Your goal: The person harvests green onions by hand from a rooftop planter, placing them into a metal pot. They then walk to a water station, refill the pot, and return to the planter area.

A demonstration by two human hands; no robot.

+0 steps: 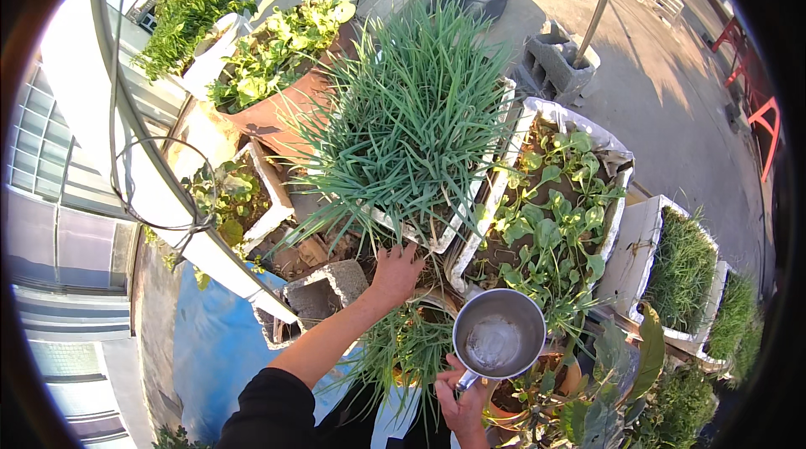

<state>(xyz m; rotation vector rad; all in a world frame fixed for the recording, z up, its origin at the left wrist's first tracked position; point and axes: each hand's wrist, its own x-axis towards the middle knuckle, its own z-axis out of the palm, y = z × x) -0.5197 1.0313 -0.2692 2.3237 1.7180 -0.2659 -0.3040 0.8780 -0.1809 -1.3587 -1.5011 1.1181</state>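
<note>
My left hand (398,273) reaches down at the near edge of a white foam planter (451,232) full of long green grass-like leaves (422,115). Its fingertips are hidden among dry stems there, so what they touch cannot be told. Lower right, my right hand (463,395) grips the handle of a metal saucepan (499,334). The pan's inside faces up and shows a pale patch on its bottom, with no food in it. Between my forearms stands a pot of thin green leaves (409,342).
Right of centre stands a foam planter of leafy greens (548,216), with grassy foam boxes (680,273) beyond it. Concrete blocks (315,298) lie by my left forearm and another block (557,65) holds a pole (601,5). A white beam (182,222) with looped wire crosses the left side.
</note>
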